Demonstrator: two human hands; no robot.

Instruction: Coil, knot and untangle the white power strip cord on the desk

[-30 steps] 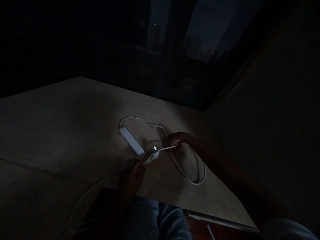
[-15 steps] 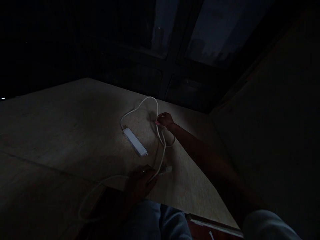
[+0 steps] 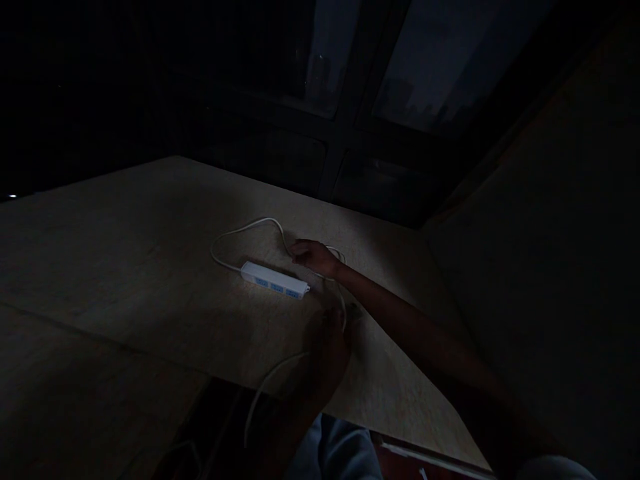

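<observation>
A white power strip lies on the pale stone surface, its blue-marked sockets facing me. From its left end a white cable loops up and round to my right hand. That hand is closed, fingertips pinching the cable just above the strip. Behind the wrist more of the cable curls in a small loop. Lower down, my left hand is closed round another stretch of the cable, which trails off left and over the surface's front edge. Deep shadow hides most of its fingers. Beside it a dim pale object, perhaps the plug, is partly covered.
The stone surface reaches back to a dark framed window. A dark wall bounds the right side. My legs in blue trousers are at the front edge. The room is very dim.
The power strip has turned, so its sockets now show. My right hand has moved left and slightly down with the cable; my left hand has moved right and a little up. The cable loop has shifted left.
</observation>
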